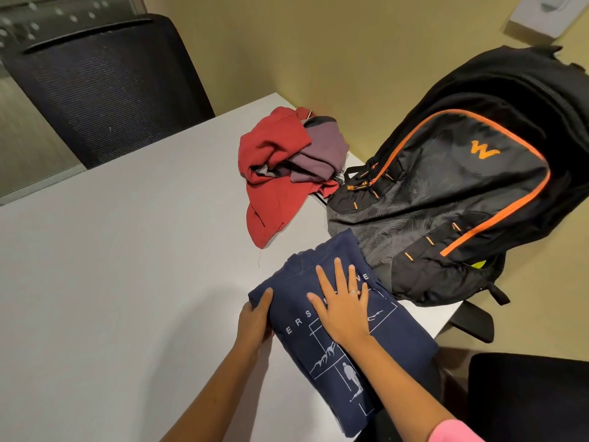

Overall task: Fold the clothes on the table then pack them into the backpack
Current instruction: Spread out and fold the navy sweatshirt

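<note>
Folded navy shirt (338,342) on white bench (127,266), long axis toward the backpack (452,193), right hand (342,303) flat on top, left hand (255,320) gripping its left edge

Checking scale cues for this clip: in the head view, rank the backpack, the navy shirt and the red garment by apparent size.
1. backpack, largest.
2. navy shirt, folded, nearest the camera, so perhaps flattered.
3. red garment, crumpled, so its true size is unsure.
</note>
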